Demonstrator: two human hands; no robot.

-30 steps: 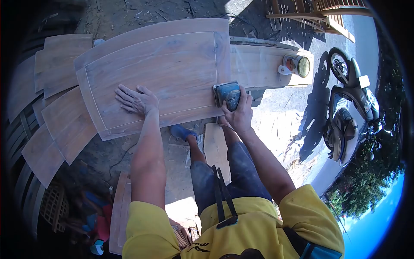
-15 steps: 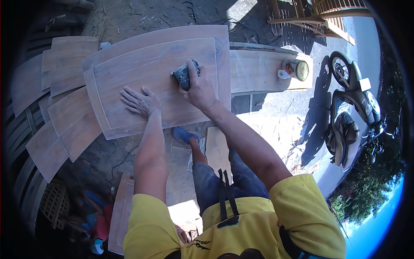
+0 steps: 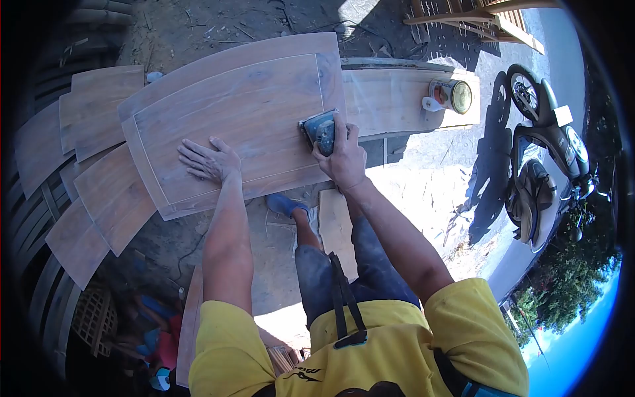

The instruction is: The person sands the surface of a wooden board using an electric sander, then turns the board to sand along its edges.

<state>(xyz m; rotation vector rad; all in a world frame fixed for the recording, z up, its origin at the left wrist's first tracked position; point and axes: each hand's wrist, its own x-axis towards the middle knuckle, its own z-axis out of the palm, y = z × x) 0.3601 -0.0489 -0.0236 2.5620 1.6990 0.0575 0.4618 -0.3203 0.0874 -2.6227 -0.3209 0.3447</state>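
Note:
A large wooden panel [image 3: 258,99] with a thin pale inlaid line near its border lies in front of me. My left hand [image 3: 211,161] rests flat on its lower left part, fingers spread and dusty. Wrapped round a dark blue-grey sander [image 3: 322,131], my right hand [image 3: 345,157] is at the panel's lower right, where the tool sits over the border line. The sander's underside is hidden against the wood.
Several smaller wooden panels [image 3: 116,188] overlap at the left. A tin can [image 3: 460,96] stands on a long board [image 3: 390,99] at the right. Beyond are a parked motorcycle [image 3: 549,155] and wooden furniture [image 3: 489,23]. A woven basket [image 3: 94,317] is at lower left.
Between the earlier frames the sander moved from the right edge to the panel's middle; now it is back toward the lower right. My left hand stays flat on the panel.

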